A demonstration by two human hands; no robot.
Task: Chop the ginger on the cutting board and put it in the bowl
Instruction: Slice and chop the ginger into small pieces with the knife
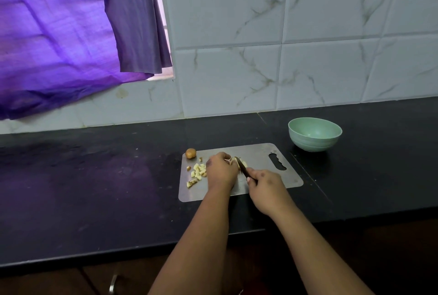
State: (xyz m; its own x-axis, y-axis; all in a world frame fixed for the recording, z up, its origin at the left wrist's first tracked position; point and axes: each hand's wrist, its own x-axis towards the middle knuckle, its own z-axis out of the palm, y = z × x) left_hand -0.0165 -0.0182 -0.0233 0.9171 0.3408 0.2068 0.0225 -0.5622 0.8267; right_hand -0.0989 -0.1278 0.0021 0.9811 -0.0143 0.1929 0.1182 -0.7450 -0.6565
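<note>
While the left hand (221, 169) pins the pale, uncut piece of ginger (233, 160) near the middle of the thin grey metal cutting board (260, 154), the right hand (265, 184) has its grip wrapped round the dark handle of a small dark-bladed knife (241, 166), the blade angled down into the ginger just beside the left fingertips. The left grip is curled over the piece, pinching it against the board. A loose heap of pale yellow chopped ginger cubes (197, 172) lies on the board just left of the left hand, and a small round brownish knob (190, 153) sits at the board's far left corner, on or just off its edge — I cannot tell which. The mint-green round bowl (314, 134) stands on the black worktop (94, 176) beyond the board's right end, apart from it, and no ginger shows inside it.

To cut well here, the left fingertips should stay tucked back with the knuckles guiding the blade, the piece fed forward a little per stroke so the cubes match those already cut. Short, straight downward strokes seem safest — the metal board looks slick, and the ginger could skid.

No brand, label or writing can be read anywhere; the board's cut-out handle slot is plain.
</note>
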